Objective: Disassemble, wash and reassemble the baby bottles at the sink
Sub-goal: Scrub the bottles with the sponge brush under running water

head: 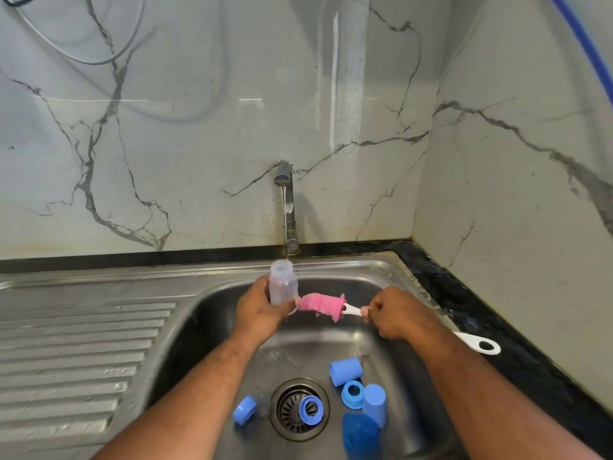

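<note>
Half the brush handle [475, 342] behind the right hand [394, 315].

clear bottle [283, 283]: capless, upright, over sink [381, 280] | pink brush [320, 305]: level, beside bottle base | blue caps [346, 371], rings [352, 394]: loose in sink

And there it was, the bottle [282, 283] I held: clear plastic, faintly cloudy. At its three o'clock my brush [321, 306] showed a bright pink sponge head on a white handle. The sink [391, 270] was dull steel grey, and the drainboard [83, 343] at nine o'clock carried parallel ribs. The drain [288, 408] looked dark. A light blue ring [311, 410] sat on it, and a second ring [244, 410], same blue, lay at nine o'clock. A light blue cap [345, 371] lay at two o'clock and a deeper blue dome [360, 433] at four. Up at twelve, the tap [289, 207] was silver chrome and the wall [199, 144] white marble with grey veins. The counter [464, 300] was black, speckled.
</note>
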A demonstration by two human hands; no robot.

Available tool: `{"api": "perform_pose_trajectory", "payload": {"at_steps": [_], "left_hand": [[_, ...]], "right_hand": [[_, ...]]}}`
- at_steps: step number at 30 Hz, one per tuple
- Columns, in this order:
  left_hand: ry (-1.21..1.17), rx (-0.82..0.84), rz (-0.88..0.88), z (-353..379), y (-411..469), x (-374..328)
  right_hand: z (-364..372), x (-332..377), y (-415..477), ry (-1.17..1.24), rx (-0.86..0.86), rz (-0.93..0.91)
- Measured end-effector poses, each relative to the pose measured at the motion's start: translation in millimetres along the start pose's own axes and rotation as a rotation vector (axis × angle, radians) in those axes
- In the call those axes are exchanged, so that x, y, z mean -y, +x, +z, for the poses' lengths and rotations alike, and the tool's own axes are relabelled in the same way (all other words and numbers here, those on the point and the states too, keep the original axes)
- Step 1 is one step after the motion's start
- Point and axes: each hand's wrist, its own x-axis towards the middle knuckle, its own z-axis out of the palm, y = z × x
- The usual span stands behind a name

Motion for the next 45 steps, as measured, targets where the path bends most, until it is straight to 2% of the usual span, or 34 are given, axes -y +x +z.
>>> {"api": "perform_pose_trajectory", "payload": {"at_steps": [3, 7, 11, 14, 18, 22, 30, 33, 36, 39, 42, 45], "left_hand": [[0.041, 0.023, -0.016, -0.3, -2.1, 0.4], [-0.029, -0.027, 0.045, -1.6, -0.4, -2.4], [0.067, 0.045, -0.006, 0.5, -3.0, 2.6], [-0.044, -0.019, 0.033, -2.9, 0.5, -0.7], [0.028, 0.053, -0.018, -2.1, -2.2, 4.2], [-0.06, -0.014, 0.014, -2.6, 1.0, -0.3], [-0.111, -0.02, 0.052, -0.5, 2.9, -0.7], [-0.279, 0.061, -0.099, -1.4, 4.0, -2.9], [-0.574, 0.368, -0.542, -8.0, 0.4, -13.0], [-0.597, 0.612, -0.835, -19.1, -0.5, -13.2], [-0.56, 0.684, -0.888, -27.0, 5.8, -8.3], [-0.549, 0.705, -0.815, -31.9, 6.6, -7.1]], "right_hand": [[0.6, 0.9, 1.1, 0.012, -0.042, 0.021], [2.4, 2.7, 0.5, -0.015, -0.084, 0.052], [3.6, 4.8, 0.1, -0.006, -0.087, 0.038], [2.1, 3.1, 0.8, 0.002, -0.089, 0.017], [1.9, 2.9, -0.2, 0.002, -0.094, 0.009], [2.4, 3.0, 0.1, 0.002, -0.083, 0.01], [4.8, 3.0, 1.1, 0.02, -0.072, 0.01], [5.1, 3.5, 1.5, 0.018, -0.073, 0.009], [5.7, 3.3, 1.8, 0.017, -0.072, 0.012], [5.1, 2.3, 2.1, 0.013, -0.074, 0.019], [5.0, 1.9, 2.0, 0.015, -0.07, 0.025], [4.3, 2.0, 1.4, 0.005, -0.061, 0.023]]}}
